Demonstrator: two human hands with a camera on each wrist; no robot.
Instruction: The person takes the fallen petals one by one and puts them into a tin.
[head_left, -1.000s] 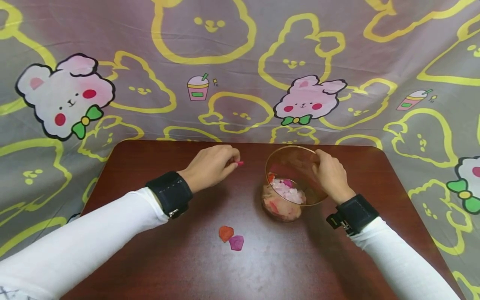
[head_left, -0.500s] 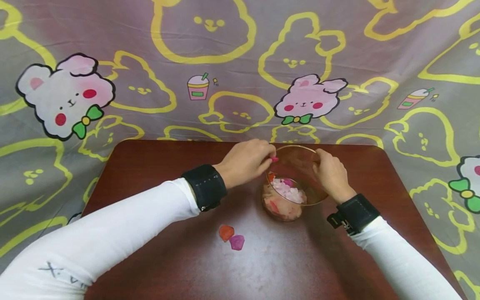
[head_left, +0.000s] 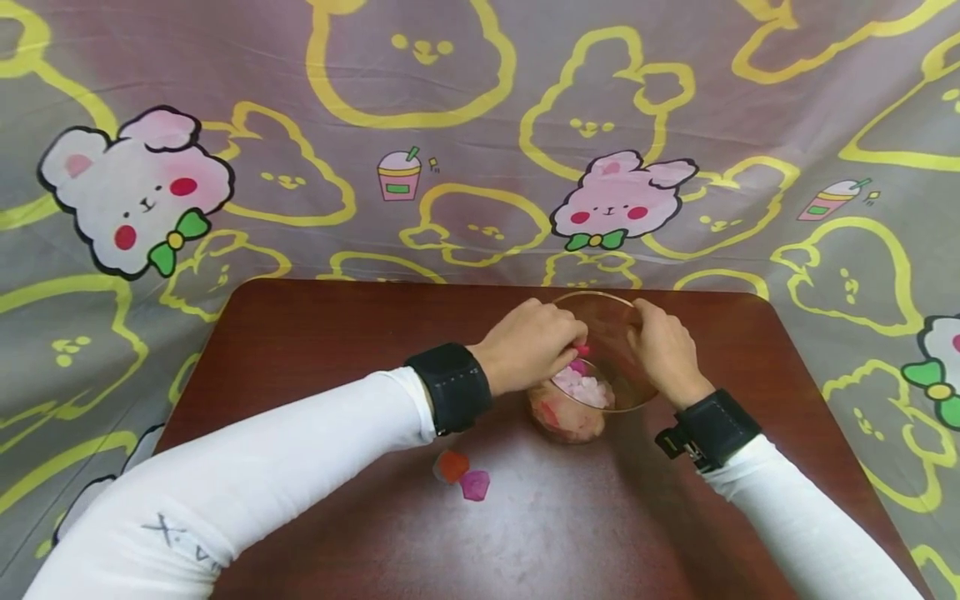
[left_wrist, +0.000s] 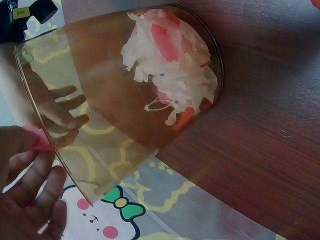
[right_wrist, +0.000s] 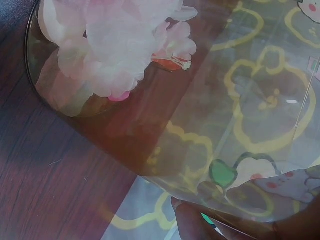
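A clear, amber-tinted glass vase with a gold rim stands upright on the table, right of centre. White, pink and orange petals are heaped at its bottom. My right hand grips the vase's rim from the right. Between thumb and fingers, my left hand pinches a bright pink petal over the vase's mouth. In the left wrist view that petal overlaps the rim. An orange petal and a magenta petal lie side by side on the table, nearer me.
The dark reddish-brown wooden table has rounded far corners. A grey curtain with yellow outlines and cartoon rabbits hangs behind it and along both sides. Each wrist wears a black strap.
My left hand has moved right with the pink petal, from left of the vase to over its mouth. My right hand has stayed at the rim.
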